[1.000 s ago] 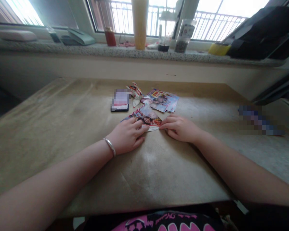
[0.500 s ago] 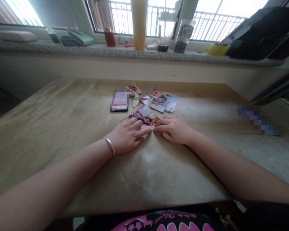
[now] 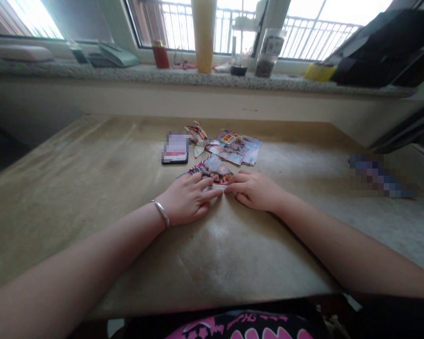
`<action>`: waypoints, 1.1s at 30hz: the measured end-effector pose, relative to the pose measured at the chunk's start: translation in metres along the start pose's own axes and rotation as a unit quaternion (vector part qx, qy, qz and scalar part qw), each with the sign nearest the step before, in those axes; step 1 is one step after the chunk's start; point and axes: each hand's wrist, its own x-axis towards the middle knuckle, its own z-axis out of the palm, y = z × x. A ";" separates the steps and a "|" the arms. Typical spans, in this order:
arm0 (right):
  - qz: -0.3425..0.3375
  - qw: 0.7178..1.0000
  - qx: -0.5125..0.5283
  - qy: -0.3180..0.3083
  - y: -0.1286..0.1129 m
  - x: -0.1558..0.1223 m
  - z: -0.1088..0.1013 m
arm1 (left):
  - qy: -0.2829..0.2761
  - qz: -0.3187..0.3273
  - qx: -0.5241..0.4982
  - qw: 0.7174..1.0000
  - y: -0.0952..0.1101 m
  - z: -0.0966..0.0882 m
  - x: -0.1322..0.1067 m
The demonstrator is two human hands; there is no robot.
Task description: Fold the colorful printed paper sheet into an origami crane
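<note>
A colourful printed paper (image 3: 212, 170) lies on the table under my fingers, with a narrow white strip along its near edge. Over its left side my left hand (image 3: 187, 197), with a silver bangle at the wrist, lies with fingers stretched out; the index finger presses on the strip. My right hand (image 3: 256, 190) has its fingers bent and drawn together at the paper's near right corner, the thumb tucked beneath. The two index fingertips almost meet there. My left hand hides part of the paper.
Behind the paper lie a phone (image 3: 175, 148), a folded paper piece (image 3: 198, 140) and several printed sheets (image 3: 236, 146). A blurred flat strip (image 3: 381, 176) rests on the table (image 3: 127, 263) at right. Bottles and a black bag (image 3: 385, 52) stand on the windowsill (image 3: 183, 77).
The fingers of my left hand have shifted slightly on the paper, the middle finger a little to the right. My right hand stays at the corner.
</note>
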 end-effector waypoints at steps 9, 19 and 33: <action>0.008 1.000 -0.020 -0.011 0.001 -0.002 0.001 | -0.016 0.016 -0.052 0.998 -0.010 -0.004 -0.004; 0.001 1.000 -0.022 -0.016 0.002 -0.004 0.001 | -0.030 0.043 -0.112 0.992 -0.022 -0.007 -0.008; 0.003 1.000 -0.008 -0.009 0.003 -0.006 0.001 | -0.014 0.032 -0.174 0.984 -0.029 -0.007 -0.012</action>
